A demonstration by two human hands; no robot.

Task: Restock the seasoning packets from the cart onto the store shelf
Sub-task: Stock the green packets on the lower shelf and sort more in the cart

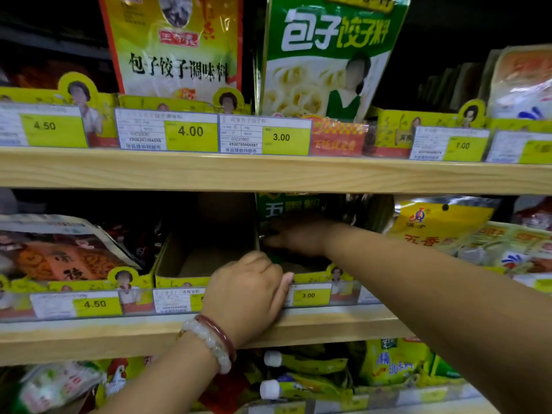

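Right hand (pixel 294 236) grip pinches green packet (pixel 286 206), standing in shelf box (pixel 176 264).

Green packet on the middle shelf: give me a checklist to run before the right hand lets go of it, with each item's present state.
1. Right hand on the green packet: ok, its fingers are on it inside the tray.
2. Packet upright: ok.
3. Packet fully seated: cannot tell, its base is hidden in shadow.
4. Left hand steadying the tray front: ok, it grips the edge by the 3.00 tag.
5. Neighbouring tray: not ok, empty.
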